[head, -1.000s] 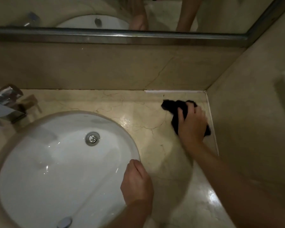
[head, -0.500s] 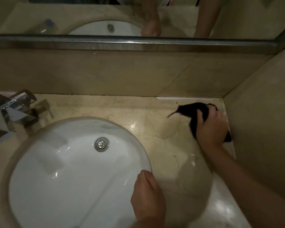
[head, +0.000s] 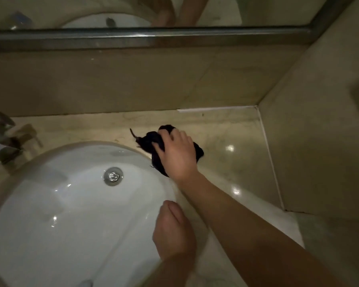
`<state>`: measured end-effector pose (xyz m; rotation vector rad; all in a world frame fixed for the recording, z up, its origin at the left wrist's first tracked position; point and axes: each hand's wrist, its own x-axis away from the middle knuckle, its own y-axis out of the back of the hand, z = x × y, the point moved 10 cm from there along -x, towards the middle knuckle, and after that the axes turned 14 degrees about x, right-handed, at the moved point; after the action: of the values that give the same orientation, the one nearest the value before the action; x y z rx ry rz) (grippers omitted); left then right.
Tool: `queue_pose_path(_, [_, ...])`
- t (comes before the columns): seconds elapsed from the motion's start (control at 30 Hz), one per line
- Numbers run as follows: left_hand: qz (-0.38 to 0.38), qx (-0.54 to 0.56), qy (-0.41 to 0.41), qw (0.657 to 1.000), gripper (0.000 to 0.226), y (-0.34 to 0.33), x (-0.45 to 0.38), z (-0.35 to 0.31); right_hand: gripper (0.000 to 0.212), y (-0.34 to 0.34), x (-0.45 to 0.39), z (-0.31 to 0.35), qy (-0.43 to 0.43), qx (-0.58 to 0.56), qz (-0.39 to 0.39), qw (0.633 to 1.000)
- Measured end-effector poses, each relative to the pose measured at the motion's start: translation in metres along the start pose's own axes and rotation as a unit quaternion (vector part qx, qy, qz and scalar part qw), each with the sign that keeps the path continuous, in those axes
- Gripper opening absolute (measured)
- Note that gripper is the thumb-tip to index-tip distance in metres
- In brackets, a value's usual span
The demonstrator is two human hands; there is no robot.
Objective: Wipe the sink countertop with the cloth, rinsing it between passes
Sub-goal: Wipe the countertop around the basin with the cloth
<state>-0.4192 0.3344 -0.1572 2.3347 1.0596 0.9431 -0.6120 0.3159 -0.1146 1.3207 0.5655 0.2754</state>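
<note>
Beside the white oval ceramic sink basin (head: 50, 224), on the beige marble countertop (head: 232, 162), the right hand (head: 177, 154) is gripping a crumpled dark cloth (head: 151, 141), fingers curling over it and pressing it flat just past the basin's far right rim. Nearer along that rim, the left hand (head: 173, 230) is resting with fingers loosely curled, holding nothing. Left of the basin, a chrome faucet (head: 0, 137) is standing.

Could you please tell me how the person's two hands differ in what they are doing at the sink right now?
The right hand presses a dark cloth onto the countertop behind the basin; the left hand holds nothing. The right hand reaches far forward with fingers spread over the cloth; the left hand rests at the sink rim, nearer the person, fingers together. Both are bare.
</note>
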Motion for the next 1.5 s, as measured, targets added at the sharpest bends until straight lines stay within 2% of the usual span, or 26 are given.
queue_pose_path(0.07, [-0.02,0.012,-0.002,1.0,0.032,0.003,0.002,-0.002,0.033,0.006,0.004,-0.038,-0.034,-0.011,0.015,0.999])
queue_pose_path(0.23, [-0.033,0.03,-0.02,0.999,0.033,0.004,0.004,-0.005,0.036,0.033,0.033,-0.158,-0.197,0.033,0.025,0.979])
queue_pose_path(0.33, [-0.032,0.028,-0.01,0.999,0.033,0.003,0.003,-0.003,0.035,0.043,0.083,-0.16,-0.245,0.04,0.024,0.968])
queue_pose_path(0.43, [-0.025,0.029,-0.01,0.999,0.033,0.002,0.002,-0.003,0.031,0.044,0.143,-0.107,-0.211,0.052,0.042,0.975])
queue_pose_path(0.53, [-0.016,0.023,-0.007,1.0,0.033,0.002,0.001,-0.003,0.029,0.037,0.167,-0.075,-0.177,0.048,0.076,0.98])
queue_pose_path(0.6, [-0.014,0.021,-0.004,1.0,0.032,0.002,0.0,-0.004,0.024,0.036,0.161,-0.072,-0.141,0.053,0.066,0.986])
queue_pose_path(0.7, [-0.012,0.032,0.008,0.999,0.032,0.001,-0.001,-0.002,0.033,0.035,0.142,-0.067,-0.056,0.026,0.055,0.997])
queue_pose_path(0.77, [-0.017,0.03,0.006,0.999,0.032,0.001,-0.001,-0.002,0.035,0.033,0.12,-0.074,-0.036,0.003,0.051,0.998])
queue_pose_path(0.83, [-0.029,0.029,-0.006,0.999,0.032,0.001,0.0,-0.002,0.033,0.032,0.085,-0.104,-0.087,0.004,0.032,0.996])
queue_pose_path(0.97, [-0.031,0.024,0.012,0.999,0.032,-0.002,-0.003,0.004,0.036,0.033,0.012,-0.18,-0.264,0.041,-0.022,0.963])
queue_pose_path(1.07, [-0.021,0.018,0.027,0.999,0.033,-0.003,-0.005,0.007,0.035,0.026,-0.015,-0.182,-0.324,0.056,-0.029,0.944])
queue_pose_path(1.17, [-0.006,0.017,0.029,0.999,0.032,-0.004,-0.004,0.007,0.033,0.014,-0.027,-0.118,-0.277,0.056,0.001,0.959])
queue_pose_path(1.3, [0.017,0.032,0.032,0.999,0.033,-0.004,-0.008,0.004,0.031,-0.005,-0.02,0.006,-0.073,0.006,0.061,0.995])
queue_pose_path(1.37, [0.007,0.044,0.017,0.999,0.033,-0.002,-0.007,0.004,0.034,-0.009,-0.013,0.015,-0.012,-0.001,0.085,0.996])
queue_pose_path(1.43, [-0.01,0.055,-0.004,0.998,0.036,0.0,-0.006,0.003,0.037,-0.005,-0.008,-0.024,-0.047,0.002,0.09,0.995])
queue_pose_path(1.5, [-0.012,0.066,0.001,0.998,0.046,-0.001,-0.008,0.007,0.039,0.01,0.0,-0.089,-0.146,0.026,0.044,0.988])
